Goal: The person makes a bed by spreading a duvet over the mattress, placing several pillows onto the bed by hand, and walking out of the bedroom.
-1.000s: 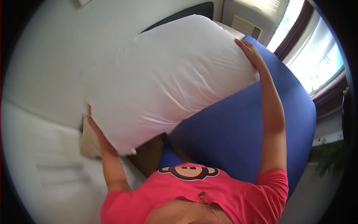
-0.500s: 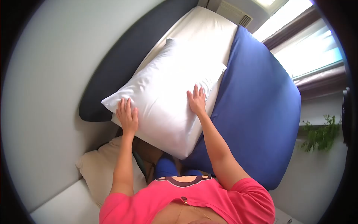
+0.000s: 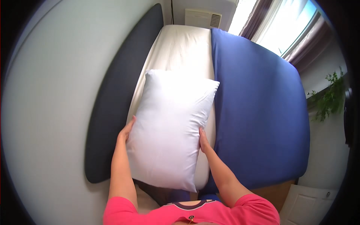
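Note:
A plump white pillow [image 3: 168,131] lies on the cream sheet [image 3: 187,48], its long sides running away from me. My left hand [image 3: 128,128] grips its left edge, on the headboard side. Along the opposite edge, my right hand [image 3: 204,140] holds the pillow with the thumb on top. The fingers of both hands are partly hidden at or under the pillow's sides. Creases run inward from the right edge near my right hand. The pillow's near end reaches almost to my body.
A dark grey headboard [image 3: 116,93] stands on the left against the wall. To the right, a blue cover [image 3: 258,108] spreads over the bed. Beyond are an air conditioner [image 3: 202,18], curtains [image 3: 311,45] and a hanging plant [image 3: 330,95]. A white cabinet [image 3: 307,204] is at lower right.
My hands have gone from lying spread on the pillow's top to gripping its two sides. The pillow now lies straighter along the bed. My view has turned too.

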A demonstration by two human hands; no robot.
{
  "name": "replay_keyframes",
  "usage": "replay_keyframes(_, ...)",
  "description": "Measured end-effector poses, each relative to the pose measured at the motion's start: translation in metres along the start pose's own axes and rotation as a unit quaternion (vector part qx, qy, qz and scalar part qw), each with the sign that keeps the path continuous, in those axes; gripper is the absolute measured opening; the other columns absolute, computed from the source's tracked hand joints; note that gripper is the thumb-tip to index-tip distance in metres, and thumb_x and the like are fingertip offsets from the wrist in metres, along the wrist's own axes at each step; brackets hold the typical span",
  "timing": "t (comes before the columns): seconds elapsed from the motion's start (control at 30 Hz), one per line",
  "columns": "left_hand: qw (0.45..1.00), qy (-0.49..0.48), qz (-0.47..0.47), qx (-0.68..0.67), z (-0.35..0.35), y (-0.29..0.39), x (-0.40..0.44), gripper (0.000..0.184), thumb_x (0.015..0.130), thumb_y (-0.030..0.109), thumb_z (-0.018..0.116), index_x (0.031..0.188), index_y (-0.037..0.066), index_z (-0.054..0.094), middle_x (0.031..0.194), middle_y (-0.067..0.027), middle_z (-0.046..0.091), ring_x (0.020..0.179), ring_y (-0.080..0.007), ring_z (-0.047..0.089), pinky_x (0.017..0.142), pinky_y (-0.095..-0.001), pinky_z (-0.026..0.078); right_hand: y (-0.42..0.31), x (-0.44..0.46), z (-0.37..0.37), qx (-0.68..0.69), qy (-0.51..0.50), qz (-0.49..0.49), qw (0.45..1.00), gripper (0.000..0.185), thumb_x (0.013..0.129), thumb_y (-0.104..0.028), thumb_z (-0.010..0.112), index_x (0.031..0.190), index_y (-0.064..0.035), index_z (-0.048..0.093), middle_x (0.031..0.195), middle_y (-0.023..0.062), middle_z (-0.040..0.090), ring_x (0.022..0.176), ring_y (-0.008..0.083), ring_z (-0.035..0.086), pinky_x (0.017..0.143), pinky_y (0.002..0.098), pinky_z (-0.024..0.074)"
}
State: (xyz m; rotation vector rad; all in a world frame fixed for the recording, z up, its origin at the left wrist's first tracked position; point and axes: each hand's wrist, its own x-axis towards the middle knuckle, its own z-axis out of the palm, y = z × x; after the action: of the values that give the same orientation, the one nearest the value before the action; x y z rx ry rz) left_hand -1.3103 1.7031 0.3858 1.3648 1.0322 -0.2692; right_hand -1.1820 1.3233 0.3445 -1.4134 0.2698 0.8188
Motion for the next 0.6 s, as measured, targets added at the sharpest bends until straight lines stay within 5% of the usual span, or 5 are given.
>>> replay_keyframes(0.07, 0.993, 0.008, -0.033, 0.115, 0.006, 0.011, 0.015, 0.072, 0.077, 0.055, 0.060, 0.111, -0.009, 0.054, 0.107, -0.0197, 0.059, 0.097, -0.0253, 0.056, 0.082, -0.0342, 0.044, 0.014, 0.019, -0.003, 0.132, -0.045, 0.002, 0.990, 0.069, 0.089, -0.050, 0.037, 0.137, -0.0021, 0.023, 0.136, 0.0118, 0.034, 0.125, 0.0230, 0.033, 0.104, 0.0333, 0.0255)
replay_keyframes(0.23, 0.949, 0.162, 0.265, 0.052, 0.039, 0.106, -0.055, 0.052, 0.075, 0.038, 0.069, 0.092, -0.011, 0.060, 0.083, -0.0137, 0.062, 0.073, -0.0186, 0.057, 0.065, -0.0304, 0.046, -0.050, 0.025, 0.000, 0.266, -0.128, 0.007, 0.955, 0.074, 0.088, -0.059, 0.028, 0.134, -0.0013, 0.031, 0.127, 0.0124, 0.047, 0.123, 0.0235, 0.037, 0.103, 0.0312, 0.0277)
replay_keyframes(0.33, 0.893, 0.274, 0.334, 0.126, 0.076, 0.221, -0.108, 0.049, 0.076, 0.036, 0.069, 0.087, -0.011, 0.060, 0.078, -0.0136, 0.061, 0.071, -0.0173, 0.055, 0.064, -0.0302, 0.045, -0.027, 0.121, -0.029, -0.072, -0.011, -0.192, 0.979, 0.076, 0.085, -0.062, 0.032, 0.137, -0.0067, 0.027, 0.136, 0.0123, 0.037, 0.129, 0.0246, 0.027, 0.107, 0.0380, 0.0169)
replay_keyframes(0.43, 0.828, 0.328, 0.421, 0.172, 0.089, 0.317, -0.086, 0.048, 0.077, 0.038, 0.066, 0.083, -0.009, 0.060, 0.076, -0.0122, 0.062, 0.065, -0.0159, 0.051, 0.062, -0.0319, 0.044, -0.048, 0.158, -0.015, -0.497, 0.223, -0.193, 0.816, 0.069, 0.088, -0.053, 0.032, 0.140, -0.0091, 0.021, 0.144, 0.0141, 0.020, 0.135, 0.0249, 0.013, 0.109, 0.0419, 0.0055)
replay_keyframes(0.6, 0.722, 0.412, 0.447, 0.331, 0.105, 0.492, -0.002, 0.050, 0.077, 0.047, 0.061, 0.074, -0.003, 0.062, 0.059, -0.0137, 0.059, 0.059, -0.0214, 0.056, 0.063, -0.0329, 0.045, -0.045, 0.173, -0.005, -0.585, 0.253, -0.153, 0.755, 0.073, 0.082, -0.054, 0.040, 0.142, -0.0195, 0.015, 0.148, 0.0090, 0.001, 0.136, 0.0258, -0.002, 0.109, 0.0441, -0.0003)
